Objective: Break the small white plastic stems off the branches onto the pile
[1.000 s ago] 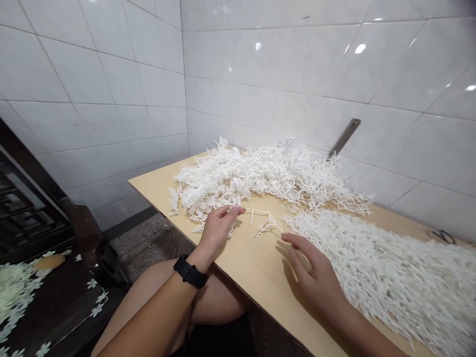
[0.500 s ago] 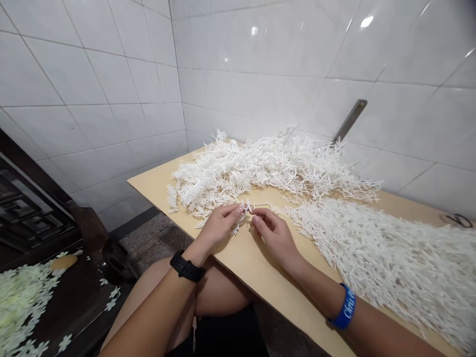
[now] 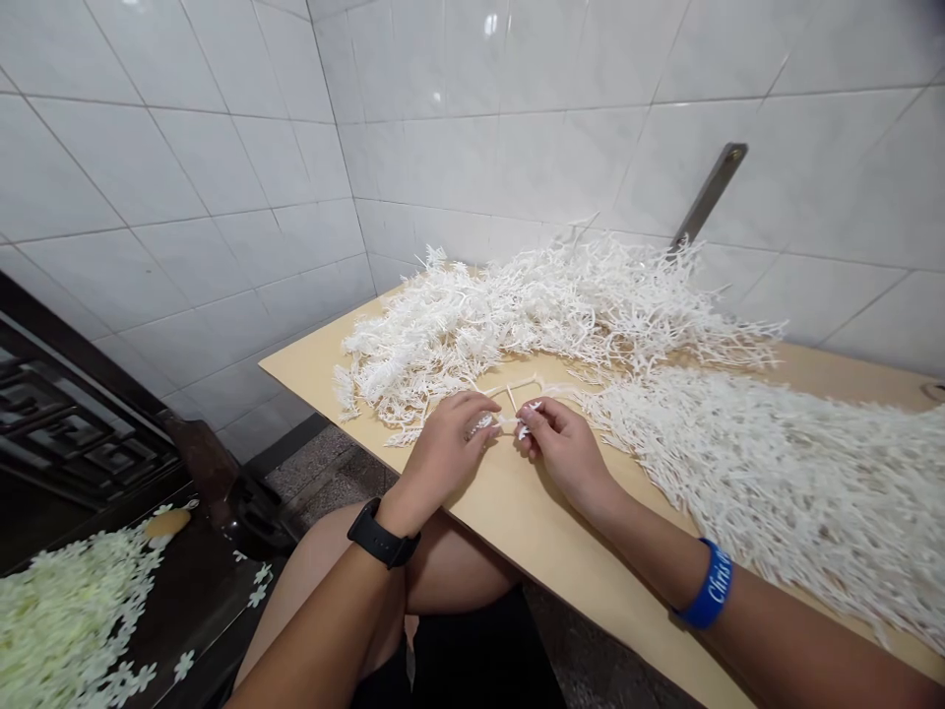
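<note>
Two hands work together over a light plywood table. The left hand, with one black watch on its wrist, and the right hand, with one blue wristband, sit close together without touching. Each grip is nearly closed, fingertips pinched on one thin white branched sprig, which spans the small gap between the hands just above the table.

Two large heaps of similar white sprigs lie on the table: one far heap just beyond the hands, nearly touching the left hand, and one right heap beside the right hand. One narrow metal bracket juts from the white tiled wall behind. Down on the left, a pile of pale green flower shapes lies on a dark surface.
</note>
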A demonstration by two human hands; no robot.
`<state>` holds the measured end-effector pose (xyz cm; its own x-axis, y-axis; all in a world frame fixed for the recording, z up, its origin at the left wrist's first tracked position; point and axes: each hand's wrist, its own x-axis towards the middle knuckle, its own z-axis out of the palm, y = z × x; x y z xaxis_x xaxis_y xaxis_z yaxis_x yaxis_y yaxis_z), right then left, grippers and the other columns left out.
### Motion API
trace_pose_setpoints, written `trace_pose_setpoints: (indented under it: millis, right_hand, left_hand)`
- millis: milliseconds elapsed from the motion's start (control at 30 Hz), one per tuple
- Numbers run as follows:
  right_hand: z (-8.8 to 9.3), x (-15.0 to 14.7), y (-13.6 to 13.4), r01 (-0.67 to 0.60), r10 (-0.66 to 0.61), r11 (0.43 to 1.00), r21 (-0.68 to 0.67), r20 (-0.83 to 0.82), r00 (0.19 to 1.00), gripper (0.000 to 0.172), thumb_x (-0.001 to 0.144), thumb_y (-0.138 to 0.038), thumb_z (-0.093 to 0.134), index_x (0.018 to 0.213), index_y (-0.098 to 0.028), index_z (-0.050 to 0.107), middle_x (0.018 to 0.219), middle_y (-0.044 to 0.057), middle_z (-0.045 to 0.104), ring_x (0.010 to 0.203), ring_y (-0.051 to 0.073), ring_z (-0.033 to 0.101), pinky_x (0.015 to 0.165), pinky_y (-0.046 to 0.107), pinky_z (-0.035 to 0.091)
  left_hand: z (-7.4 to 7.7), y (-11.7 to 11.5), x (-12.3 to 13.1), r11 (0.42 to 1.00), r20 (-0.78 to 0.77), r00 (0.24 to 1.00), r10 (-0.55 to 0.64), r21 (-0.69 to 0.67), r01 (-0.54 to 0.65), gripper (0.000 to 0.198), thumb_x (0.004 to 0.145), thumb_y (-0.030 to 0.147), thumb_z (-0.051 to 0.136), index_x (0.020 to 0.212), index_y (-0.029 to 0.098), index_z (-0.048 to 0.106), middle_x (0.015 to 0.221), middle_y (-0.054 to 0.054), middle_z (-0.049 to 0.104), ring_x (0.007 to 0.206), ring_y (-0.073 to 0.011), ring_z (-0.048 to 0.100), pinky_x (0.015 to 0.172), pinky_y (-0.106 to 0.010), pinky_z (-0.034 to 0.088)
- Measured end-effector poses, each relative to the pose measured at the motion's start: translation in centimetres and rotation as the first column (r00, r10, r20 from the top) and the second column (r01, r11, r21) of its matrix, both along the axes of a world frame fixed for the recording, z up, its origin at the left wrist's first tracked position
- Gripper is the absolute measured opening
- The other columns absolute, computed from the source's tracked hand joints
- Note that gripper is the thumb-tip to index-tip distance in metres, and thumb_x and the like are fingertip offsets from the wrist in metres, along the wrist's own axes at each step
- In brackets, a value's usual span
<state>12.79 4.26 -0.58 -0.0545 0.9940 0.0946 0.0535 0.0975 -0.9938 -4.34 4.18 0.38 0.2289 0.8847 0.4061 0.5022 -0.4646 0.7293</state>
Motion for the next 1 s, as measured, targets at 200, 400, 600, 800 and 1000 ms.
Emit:
trace_pose_setpoints:
  millis: [200,400,600,800,1000]
  right_hand:
    - [0.1,-0.2,0.1,0.088,-0.088,0.996,-0.019,0.011,0.996,0.029,0.083,-0.045,0.059,0.072,-0.019,0.053,0.056,-0.002,0.056,0.048,0.012,0.050,0.049,0.026,0.041]
    - [0.2,-0.2,0.4,0.136,-0.139,0.988,-0.077,-0.036,0.990,0.028,0.082,-0.044,0.056,0.070,-0.020,0.050,0.056,-0.002,0.055,0.045,0.011,0.050,0.046,0.024,0.041]
    - [0.5,-0.3,0.1,0.108,-0.113,0.988,-0.106,-0.047,0.992,0.030,0.082,-0.039,0.051,0.060,-0.022,0.042,0.049,-0.005,0.046,0.039,0.009,0.040,0.040,0.024,0.031]
    - [0.7,-0.9,-0.5,0.012,-0.011,1.000,0.007,-0.035,0.999,0.033,0.081,-0.035,0.051,0.056,-0.023,0.034,0.046,-0.008,0.032,0.043,0.009,0.028,0.043,0.025,0.022]
    - [1.0,-1.1,-1.2,-0.110,0.113,0.981,0.161,-0.011,0.994,0.035,0.088,-0.042,0.047,0.061,-0.023,0.034,0.053,-0.007,0.030,0.048,0.011,0.027,0.048,0.026,0.024]
  left_hand:
    - [0.6,0.3,-0.8,0.981,0.026,0.994,0.109,-0.166,-0.104,0.015,0.081,0.033,0.066,0.088,0.020,0.062,0.077,0.001,0.061,0.069,-0.0156,0.053,0.063,-0.027,0.040]
    - [1.0,-0.1,-0.1,0.973,0.147,0.989,0.025,-0.231,0.010,0.019,0.092,0.036,0.051,0.084,0.019,0.054,0.071,0.002,0.055,0.065,-0.0137,0.051,0.061,-0.025,0.038]
    - [1.5,-0.5,0.7,0.975,0.234,0.955,0.184,-0.163,-0.148,0.008,0.089,0.029,0.053,0.087,0.022,0.053,0.069,0.003,0.060,0.064,-0.0142,0.057,0.060,-0.024,0.040]
    - [1.9,0.6,0.2,0.937,0.235,0.907,0.349,-0.104,-0.334,0.009,0.086,0.029,0.055,0.084,0.021,0.055,0.066,0.002,0.061,0.063,-0.0157,0.061,0.058,-0.024,0.041]
    - [3.0,1.6,-0.2,0.939,0.316,0.885,0.342,-0.093,-0.330,0.011,0.085,0.028,0.057,0.079,0.020,0.055,0.064,0.003,0.059,0.060,-0.0139,0.060,0.056,-0.023,0.041]
